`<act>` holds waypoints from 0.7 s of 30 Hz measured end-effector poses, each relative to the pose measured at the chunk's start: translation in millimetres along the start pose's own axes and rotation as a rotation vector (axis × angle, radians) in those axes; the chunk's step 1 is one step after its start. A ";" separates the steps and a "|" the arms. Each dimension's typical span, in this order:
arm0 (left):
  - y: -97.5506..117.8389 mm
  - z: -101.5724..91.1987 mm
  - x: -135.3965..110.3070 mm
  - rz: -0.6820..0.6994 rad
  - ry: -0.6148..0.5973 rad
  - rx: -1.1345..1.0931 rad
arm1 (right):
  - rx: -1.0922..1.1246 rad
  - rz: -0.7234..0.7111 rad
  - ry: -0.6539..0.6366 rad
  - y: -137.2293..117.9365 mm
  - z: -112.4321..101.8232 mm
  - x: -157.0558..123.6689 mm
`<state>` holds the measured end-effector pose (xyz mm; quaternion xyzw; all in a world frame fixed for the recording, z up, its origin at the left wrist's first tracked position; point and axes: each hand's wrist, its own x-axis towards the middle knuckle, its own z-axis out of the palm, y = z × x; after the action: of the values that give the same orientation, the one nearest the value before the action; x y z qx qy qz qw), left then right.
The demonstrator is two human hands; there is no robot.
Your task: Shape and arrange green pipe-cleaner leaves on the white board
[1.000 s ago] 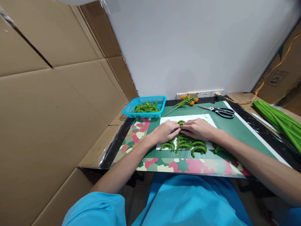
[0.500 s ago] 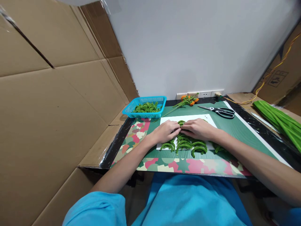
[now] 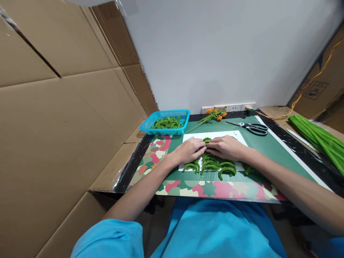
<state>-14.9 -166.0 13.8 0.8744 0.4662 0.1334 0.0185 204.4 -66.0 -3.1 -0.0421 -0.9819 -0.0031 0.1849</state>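
Arches (image 3: 211, 166) | tips nearward, long axis mostly crosswise | left hand (image 3: 191, 148), right hand (image 3: 226, 147): grip narrow, contents unclear

A small craft workspace, shown by scissors (image 3: 245, 125), curved green pieces (image 3: 210, 167) and cardboard walling (image 3: 67, 118)

Right of frame centre, my left hand (image 3: 190, 149) and right hand (image 3: 227, 147) met over a sheet of paper (image 3: 196, 134) on a mat (image 3: 276, 150), among curved strips (image 3: 210, 167), some crossing the paper's lower edge. Behind my hands, left to right, were a basket (image 3: 172, 132) of strips, flowers (image 3: 215, 115) and scissors (image 3: 254, 128). Cardboard (image 3: 67, 107) filled the frame's left; a bundle of stems (image 3: 319, 138) lay at its right edge.
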 end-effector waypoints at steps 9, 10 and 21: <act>-0.5 0.9 0.1 0.001 0.004 0.002 | -0.007 0.003 -0.017 -0.4 -0.8 0.4; -0.8 1.0 0.0 0.002 0.006 0.001 | -0.009 0.005 -0.020 -0.6 -1.1 0.6; -0.8 1.0 0.1 -0.004 -0.004 0.000 | -0.010 0.020 -0.060 -1.7 -2.4 1.5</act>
<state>-15.3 -165.3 12.7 0.8737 0.4678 0.1317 0.0196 203.6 -67.7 -0.3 -0.0532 -0.9864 -0.0051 0.1553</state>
